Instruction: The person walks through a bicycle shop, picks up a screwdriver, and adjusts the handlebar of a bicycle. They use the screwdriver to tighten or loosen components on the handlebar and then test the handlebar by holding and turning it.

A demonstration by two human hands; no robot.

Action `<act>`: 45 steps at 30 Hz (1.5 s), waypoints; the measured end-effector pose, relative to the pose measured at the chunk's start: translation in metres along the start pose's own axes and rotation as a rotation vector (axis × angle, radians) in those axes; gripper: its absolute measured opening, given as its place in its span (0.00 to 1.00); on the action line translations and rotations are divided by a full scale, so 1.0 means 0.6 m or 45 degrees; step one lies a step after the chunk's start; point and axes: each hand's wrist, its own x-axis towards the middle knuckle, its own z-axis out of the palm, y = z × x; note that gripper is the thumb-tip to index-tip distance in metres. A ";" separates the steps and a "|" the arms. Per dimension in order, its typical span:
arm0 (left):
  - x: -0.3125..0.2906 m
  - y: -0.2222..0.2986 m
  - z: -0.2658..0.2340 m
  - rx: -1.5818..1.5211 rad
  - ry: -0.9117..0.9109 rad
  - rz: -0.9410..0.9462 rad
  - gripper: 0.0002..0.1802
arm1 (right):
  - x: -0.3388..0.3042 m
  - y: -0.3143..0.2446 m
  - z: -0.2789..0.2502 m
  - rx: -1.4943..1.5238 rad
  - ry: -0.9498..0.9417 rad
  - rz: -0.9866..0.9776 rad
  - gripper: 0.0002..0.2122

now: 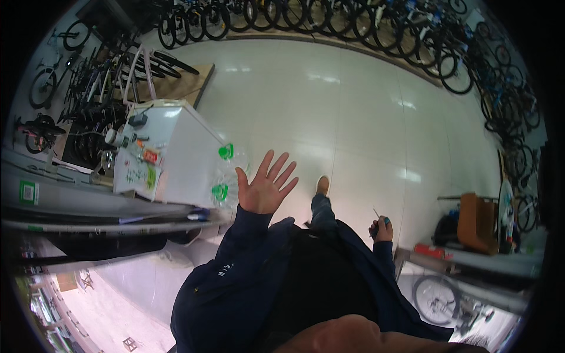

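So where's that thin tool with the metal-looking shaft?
In the head view, the thin tool is held in the person's right hand, right of centre, just beyond the dark blue sleeve.

Right of the cabinet (197, 153), the right hand (381, 228) curls over part of a tool (376, 211), too small for its kind to be told. Just beside the cabinet, the bottles (226, 151) have clear bodies that blend into the floor (282, 100), their outlines hard to make out. Beyond the cabinet, the bikes (306, 15) are cut off by the upper edge, and their wheels overlap, hiding parts of one another. A small dark thing (139, 120) on the cabinet cannot be identified. Well right of the cabinet, a brown thing (475, 223) is likewise unclear. Below the cabinet, the jacket (206, 300) runs off the lower edge.
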 end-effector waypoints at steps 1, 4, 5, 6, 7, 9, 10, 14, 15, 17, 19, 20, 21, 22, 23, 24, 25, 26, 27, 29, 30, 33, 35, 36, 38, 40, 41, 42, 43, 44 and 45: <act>0.050 0.017 -0.023 0.067 0.113 0.033 0.49 | 0.052 -0.015 0.029 0.002 -0.017 -0.007 0.05; 0.194 0.085 -0.098 0.161 0.532 0.176 0.42 | 0.218 -0.069 0.168 -0.084 0.041 0.106 0.05; 0.233 0.109 -0.124 0.116 0.809 0.223 0.38 | 0.269 -0.092 0.226 -0.111 -0.042 0.124 0.05; 0.261 0.129 -0.148 0.085 0.917 0.287 0.32 | 0.320 -0.116 0.294 -0.138 -0.189 0.105 0.05; 0.287 0.147 -0.173 0.081 1.007 0.360 0.32 | 0.367 -0.141 0.366 -0.174 -0.286 0.107 0.05; 0.317 0.180 -0.220 0.119 1.105 0.453 0.33 | 0.444 -0.189 0.509 -0.277 -0.465 0.105 0.05; 0.337 0.202 -0.245 0.107 1.167 0.494 0.34 | 0.482 -0.209 0.589 -0.286 -0.598 0.078 0.06; 0.436 0.287 -0.343 0.018 1.341 0.722 0.31 | 0.620 -0.250 0.898 -0.466 -0.901 -0.067 0.10; 0.469 0.317 -0.368 -0.057 1.340 0.785 0.27 | 0.652 -0.250 0.971 -0.450 -0.982 -0.069 0.11; 0.539 0.389 -0.409 -0.148 1.387 0.852 0.21 | 0.704 -0.247 1.091 -0.624 -0.997 -0.178 0.14; 0.627 0.476 -0.436 -0.202 1.437 0.882 0.16 | 0.751 -0.244 1.205 -0.668 -0.998 -0.228 0.19; 0.677 0.536 -0.444 -0.178 1.403 0.876 0.15 | 0.774 -0.244 1.261 -0.709 -0.881 -0.094 0.19; 0.725 0.589 -0.447 -0.153 1.379 0.871 0.14 | 0.796 -0.245 1.307 -0.665 -0.902 -0.070 0.19; 0.770 0.635 -0.444 -0.138 1.402 0.853 0.13 | 0.815 -0.246 1.345 -0.638 -0.851 -0.018 0.19; 0.818 0.688 -0.440 -0.062 1.407 0.832 0.12 | 0.838 -0.251 1.383 -0.623 -0.842 -0.002 0.19; 0.863 0.736 -0.433 0.012 1.369 0.826 0.13 | 0.858 -0.253 1.412 -0.609 -0.784 0.038 0.18; 0.907 0.783 -0.426 0.091 1.365 0.806 0.13 | 0.883 -0.257 1.442 -0.526 -0.770 0.087 0.18; 0.952 0.832 -0.421 0.176 1.355 0.789 0.14 | 0.912 -0.260 1.472 -0.494 -0.669 0.150 0.17; 0.996 0.875 -0.421 0.215 1.328 0.782 0.12 | 0.942 -0.257 1.501 -0.476 -0.639 0.129 0.17; 1.085 0.945 -0.436 0.363 1.343 0.771 0.12 | 1.007 -0.247 1.552 -0.442 -0.515 0.133 0.17; 1.127 0.980 -0.450 0.439 1.344 0.777 0.12 | 1.043 -0.237 1.584 -0.418 -0.429 0.153 0.16; 1.253 1.064 -0.513 0.406 1.364 0.804 0.11 | 1.163 -0.206 1.696 -0.384 -0.404 0.186 0.16; 1.332 1.123 -0.553 0.304 1.444 0.784 0.10 | 1.249 -0.193 1.809 -0.411 -0.394 0.187 0.16; 1.370 1.151 -0.567 0.220 1.511 0.773 0.10 | 1.288 -0.192 1.873 -0.419 -0.457 0.146 0.16; 1.435 1.211 -0.583 0.104 1.617 0.783 0.08 | 1.359 -0.197 2.028 -0.473 -0.617 0.185 0.16; 1.481 1.265 -0.591 0.178 1.578 0.850 0.12 | 1.418 -0.214 2.199 -0.547 -0.811 0.226 0.16; 1.496 1.290 -0.596 0.157 1.599 0.899 0.12 | 1.438 -0.221 2.284 -0.578 -0.953 0.128 0.16; 1.512 1.315 -0.605 0.150 1.615 0.953 0.11 | 1.458 -0.232 2.372 -0.617 -1.018 0.061 0.16; 1.529 1.343 -0.617 0.125 1.622 1.021 0.10 | 1.474 -0.240 2.462 -0.678 -1.077 0.001 0.16; 1.543 1.367 -0.633 0.100 1.677 1.035 0.10 | 1.484 -0.243 2.546 -0.703 -1.132 -0.044 0.16; 1.557 1.391 -0.653 0.057 1.722 1.061 0.09 | 1.492 -0.242 2.626 -0.723 -1.195 -0.075 0.15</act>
